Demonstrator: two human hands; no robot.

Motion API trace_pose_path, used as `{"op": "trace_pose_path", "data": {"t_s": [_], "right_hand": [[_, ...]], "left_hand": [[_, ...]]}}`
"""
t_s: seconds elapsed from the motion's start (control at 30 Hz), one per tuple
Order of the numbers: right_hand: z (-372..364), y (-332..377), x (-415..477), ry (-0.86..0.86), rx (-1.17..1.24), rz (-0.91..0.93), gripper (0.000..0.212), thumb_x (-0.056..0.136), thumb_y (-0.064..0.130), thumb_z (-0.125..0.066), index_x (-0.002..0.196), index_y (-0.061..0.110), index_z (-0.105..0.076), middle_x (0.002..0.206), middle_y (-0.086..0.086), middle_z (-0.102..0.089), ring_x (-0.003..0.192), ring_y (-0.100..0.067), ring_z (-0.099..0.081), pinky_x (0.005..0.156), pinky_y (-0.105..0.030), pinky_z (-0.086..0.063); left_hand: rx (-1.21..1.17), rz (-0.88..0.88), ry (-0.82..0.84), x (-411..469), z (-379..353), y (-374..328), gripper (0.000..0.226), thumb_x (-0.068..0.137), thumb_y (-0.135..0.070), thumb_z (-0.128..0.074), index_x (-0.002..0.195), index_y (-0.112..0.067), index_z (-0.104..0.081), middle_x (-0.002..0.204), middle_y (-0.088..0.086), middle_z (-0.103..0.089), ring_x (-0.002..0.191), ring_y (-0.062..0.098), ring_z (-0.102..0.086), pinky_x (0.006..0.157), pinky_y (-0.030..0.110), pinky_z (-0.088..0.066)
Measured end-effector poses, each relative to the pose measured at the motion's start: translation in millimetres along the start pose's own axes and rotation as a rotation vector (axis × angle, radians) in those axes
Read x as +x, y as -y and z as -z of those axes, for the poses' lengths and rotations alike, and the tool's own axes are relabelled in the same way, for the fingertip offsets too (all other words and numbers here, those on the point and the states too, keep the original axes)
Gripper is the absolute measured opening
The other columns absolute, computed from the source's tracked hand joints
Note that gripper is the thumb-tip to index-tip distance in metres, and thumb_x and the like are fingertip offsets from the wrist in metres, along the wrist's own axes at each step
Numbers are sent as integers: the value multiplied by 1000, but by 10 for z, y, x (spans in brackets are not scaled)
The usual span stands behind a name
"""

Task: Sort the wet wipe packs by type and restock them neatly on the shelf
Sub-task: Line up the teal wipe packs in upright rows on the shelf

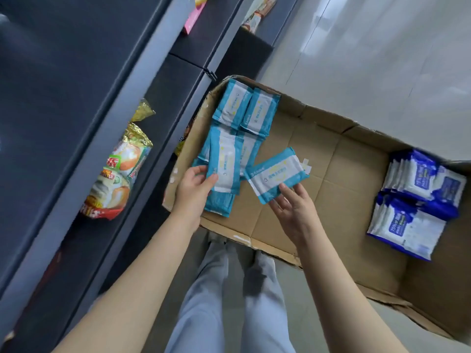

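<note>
Box (331, 179) on floor (356, 59), just right of shelf (84, 189); packs at both its ends.
Left pile (244, 110) sits in the box's left end by the shelf-side wall: two packs side by side at the far corner, more overlapping nearer. Left hand (193, 189) grips top pack (224, 161) on the near part of that pile. Loose pack (276, 174) is tilted just right of the pile, toward mid-box, with right hand (293, 210) pinching its near edge. Right pile (418, 200) stands in rows at the box's right end, well apart from the left pile, bare box bottom between. Snack bags (119, 174) lie on the shelf, left of the box. Legs (229, 289) on the box's near side.
</note>
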State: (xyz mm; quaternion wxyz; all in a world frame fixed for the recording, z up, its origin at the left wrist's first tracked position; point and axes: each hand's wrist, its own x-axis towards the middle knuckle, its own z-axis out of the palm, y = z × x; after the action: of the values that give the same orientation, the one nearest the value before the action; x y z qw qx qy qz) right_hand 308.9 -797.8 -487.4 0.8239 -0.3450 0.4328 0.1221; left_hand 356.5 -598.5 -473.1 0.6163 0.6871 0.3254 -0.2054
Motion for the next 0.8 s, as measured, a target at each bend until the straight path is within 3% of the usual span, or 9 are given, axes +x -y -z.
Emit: {"op": "trace_pose_path", "data": {"t_s": [0.17, 0.27, 0.4, 0.53, 0.67, 0.8], "right_hand": [[-114, 556, -1316, 178, -28, 73, 36, 88, 19, -61, 124, 17, -58, 112, -6, -72, 93, -18, -72, 86, -34, -58], [-345, 834, -2017, 291, -93, 126, 32, 87, 21, -61, 119, 17, -58, 106, -5, -72, 87, -15, -70, 82, -31, -56], [-714, 1016, -2825, 503, -250, 150, 35, 86, 18, -64, 120, 12, -59, 107, -6, -71, 94, -19, -69, 83, -30, -55], [-1140, 867, -3516, 605, -348, 137, 22, 91, 15, -64, 112, 12, -58, 101, -4, -74, 92, -18, -73, 77, -31, -61], [-1596, 433, -4094, 715, -400, 153, 9, 93, 17, -62, 102, 16, -60, 94, -5, -72, 78, -19, -66, 61, -27, -54], [-1879, -239, -4616, 866, -447, 84, 14, 97, 20, -57, 110, 16, -61, 101, -7, -74, 88, -22, -72, 72, -36, -61]], "left_hand": [[-284, -54, -20, -1437, 219, -470, 24, 98, -11, -56, 120, -18, -61, 111, 0, -72, 95, 12, -68, 77, 28, -53], [-522, -94, -93, -2286, 428, -716, 15, 98, -13, -55, 110, -15, -64, 103, 5, -73, 89, 17, -71, 78, 37, -55], [-729, -252, -198, -3255, 802, -880, 12, 99, -22, -54, 106, -16, -63, 98, 3, -76, 89, 22, -74, 74, 45, -60], [-851, -372, -345, -3991, 1322, -879, 15, 98, -28, -56, 104, -15, -60, 94, 5, -76, 83, 23, -74, 61, 41, -62], [-865, -504, -453, -4608, 1927, -694, 18, 95, -22, -58, 110, -12, -62, 103, 7, -75, 91, 22, -73, 61, 34, -61], [-904, -584, -582, -5216, 2589, -226, 18, 95, -13, -58, 112, -15, -63, 108, 3, -74, 98, 19, -72, 66, 33, -61]]}}
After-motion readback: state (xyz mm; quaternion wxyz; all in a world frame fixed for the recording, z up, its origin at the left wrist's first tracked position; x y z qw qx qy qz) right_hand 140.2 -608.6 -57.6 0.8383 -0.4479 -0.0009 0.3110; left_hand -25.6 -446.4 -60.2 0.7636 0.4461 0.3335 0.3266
